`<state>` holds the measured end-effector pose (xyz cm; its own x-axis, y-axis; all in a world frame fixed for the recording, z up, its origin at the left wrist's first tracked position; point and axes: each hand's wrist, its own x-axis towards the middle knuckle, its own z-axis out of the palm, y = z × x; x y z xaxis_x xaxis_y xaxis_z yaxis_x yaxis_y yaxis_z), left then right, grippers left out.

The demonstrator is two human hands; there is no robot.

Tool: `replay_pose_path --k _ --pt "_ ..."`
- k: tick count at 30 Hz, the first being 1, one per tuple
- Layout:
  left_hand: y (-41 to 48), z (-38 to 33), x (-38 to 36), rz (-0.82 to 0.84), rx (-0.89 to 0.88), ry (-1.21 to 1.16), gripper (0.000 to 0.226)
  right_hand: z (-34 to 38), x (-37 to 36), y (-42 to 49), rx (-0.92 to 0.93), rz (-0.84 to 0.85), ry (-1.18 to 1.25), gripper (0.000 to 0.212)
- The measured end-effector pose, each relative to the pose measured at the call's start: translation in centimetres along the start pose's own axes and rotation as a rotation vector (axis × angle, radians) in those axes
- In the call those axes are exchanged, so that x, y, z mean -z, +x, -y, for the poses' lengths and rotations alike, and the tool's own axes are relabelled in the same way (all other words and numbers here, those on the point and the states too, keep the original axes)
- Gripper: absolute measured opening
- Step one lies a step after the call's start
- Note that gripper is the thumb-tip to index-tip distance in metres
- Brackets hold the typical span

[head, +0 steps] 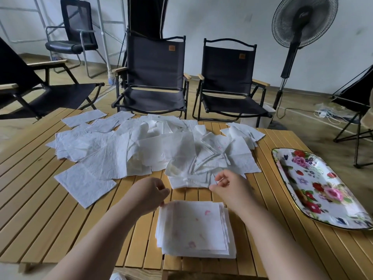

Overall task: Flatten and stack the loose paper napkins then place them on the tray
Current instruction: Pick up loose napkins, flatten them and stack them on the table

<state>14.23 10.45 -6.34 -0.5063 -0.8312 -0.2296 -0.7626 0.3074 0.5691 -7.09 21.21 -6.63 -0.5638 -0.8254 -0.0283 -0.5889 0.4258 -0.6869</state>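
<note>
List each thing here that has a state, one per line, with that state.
Tray: holds no napkins
Loose napkins: crumpled, heaped on the table
Stack: flattened, squared, on the table, off the tray
Left hand: fingers curled at the stack's corner, grip unclear
Right hand: fingers curled at a loose napkin's edge, grip unclear
Folding chairs: unfolded, unoccupied

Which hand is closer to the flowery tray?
Right hand. It is by the near edge of the loose napkins, left of the tray, with bare table between. The left hand is farther left, at the far left corner of the stack.
</note>
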Motion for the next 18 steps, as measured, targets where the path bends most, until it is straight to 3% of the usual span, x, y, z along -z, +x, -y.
replay_pose_path --k 5,12,18 --pt "1.0 1.3 0.4 -0.048 0.007 -0.013 0.014 -0.4 -3.0 2.3 0.113 0.056 -0.146 0.039" --pt "2.4 3.1 1.2 -0.061 0.021 -0.068 0.011 -0.5 -4.1 4.2 0.112 -0.032 -0.089 0.008" --pt "3.2 3.1 1.3 -0.099 -0.043 -0.115 0.005 0.0 -2.9 3.9 0.269 -0.128 -0.027 0.007"
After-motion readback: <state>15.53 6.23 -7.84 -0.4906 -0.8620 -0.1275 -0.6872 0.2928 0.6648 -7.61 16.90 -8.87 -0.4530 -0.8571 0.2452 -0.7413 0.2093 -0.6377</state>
